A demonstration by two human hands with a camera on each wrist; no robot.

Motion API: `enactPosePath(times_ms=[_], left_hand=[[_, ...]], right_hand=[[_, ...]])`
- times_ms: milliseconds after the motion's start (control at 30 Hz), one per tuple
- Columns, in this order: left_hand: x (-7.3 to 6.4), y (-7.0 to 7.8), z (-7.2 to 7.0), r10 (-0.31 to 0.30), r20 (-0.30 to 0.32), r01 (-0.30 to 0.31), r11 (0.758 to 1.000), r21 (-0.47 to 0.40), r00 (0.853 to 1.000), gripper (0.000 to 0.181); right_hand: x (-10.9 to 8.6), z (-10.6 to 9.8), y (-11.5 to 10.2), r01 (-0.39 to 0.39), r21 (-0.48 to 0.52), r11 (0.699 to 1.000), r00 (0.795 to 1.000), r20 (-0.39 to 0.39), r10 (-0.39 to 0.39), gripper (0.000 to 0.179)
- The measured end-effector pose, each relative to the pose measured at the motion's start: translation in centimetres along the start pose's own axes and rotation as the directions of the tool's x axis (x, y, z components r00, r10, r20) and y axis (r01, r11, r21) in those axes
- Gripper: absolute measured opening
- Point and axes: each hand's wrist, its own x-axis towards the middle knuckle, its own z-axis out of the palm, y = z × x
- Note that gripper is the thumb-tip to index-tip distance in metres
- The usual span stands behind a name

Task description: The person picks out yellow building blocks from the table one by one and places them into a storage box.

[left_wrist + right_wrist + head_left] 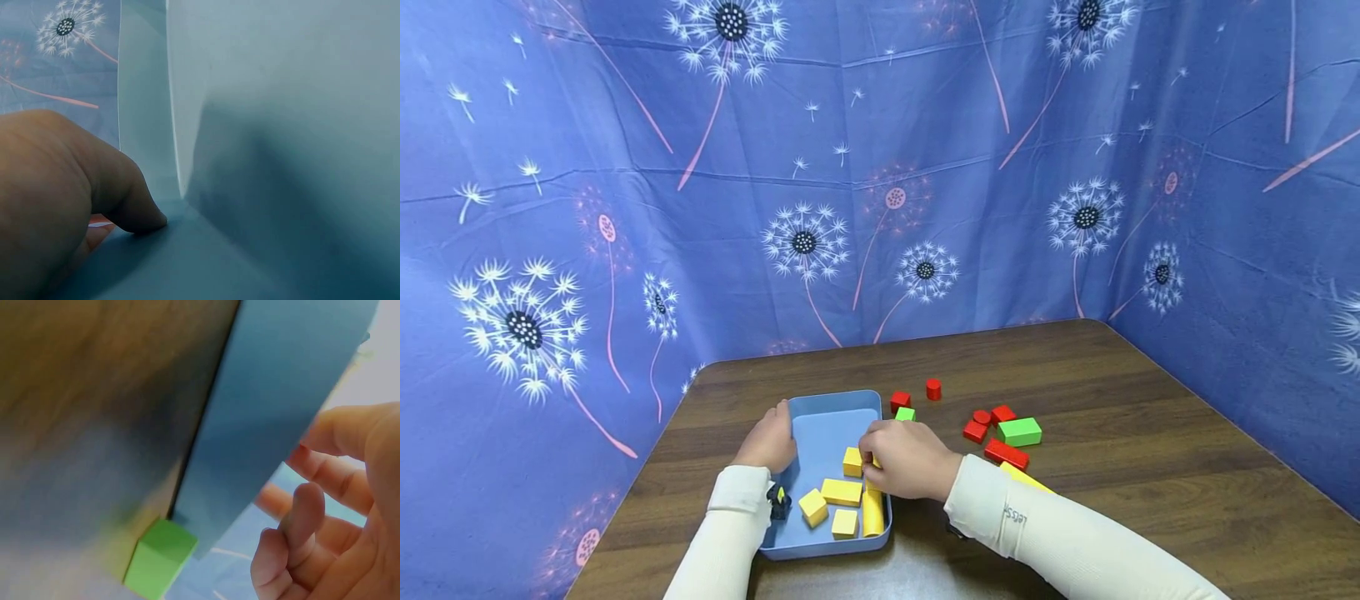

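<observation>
A blue tray (823,402) lies on the table with several yellow blocks in it. My left hand (772,442) grips the tray's left side; in the left wrist view its thumb (128,194) presses on the tray wall (147,106). Over the tray's right side, my right hand (910,457) pinches a yellow block, mostly hidden by the fingers. Around its fingertips lie a yellow cube (852,462), a yellow rectangular block (842,492) and a rounded yellow block (872,515). In the right wrist view, fingertips (300,453) pass behind the tray wall (262,406).
A green block (906,414) stands against the tray's outer right side, near a red cube (900,402) and a red cylinder (933,389). Farther right are several red blocks (1006,454), a green rectangular block (1019,432) and a yellow block (1025,477) partly behind the right sleeve.
</observation>
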Motion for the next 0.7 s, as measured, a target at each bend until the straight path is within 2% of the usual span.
enactPosePath(times_ms=[200,433,700], left_hand=[[0.2,-0.2,0.1,0.008,-0.002,-0.008,1.0,0.001,1.0,0.07],[0.2,-0.3,0.1,0.006,0.01,-0.006,1.0,-0.001,1.0,0.07],[0.2,-0.1,0.0,0.011,0.027,-0.011,1.0,0.0,1.0,0.071]], right_hand=[[-1.4,-1.5,1.3,-0.012,-0.004,1.0,1.0,-0.009,0.012,0.006],[-2.7,-2.4,2.8,-0.026,0.005,1.0,0.998,-0.056,0.026,0.015],[-4.5,-3.9,4.0,-0.102,0.049,0.994,0.994,-0.044,0.104,0.012]])
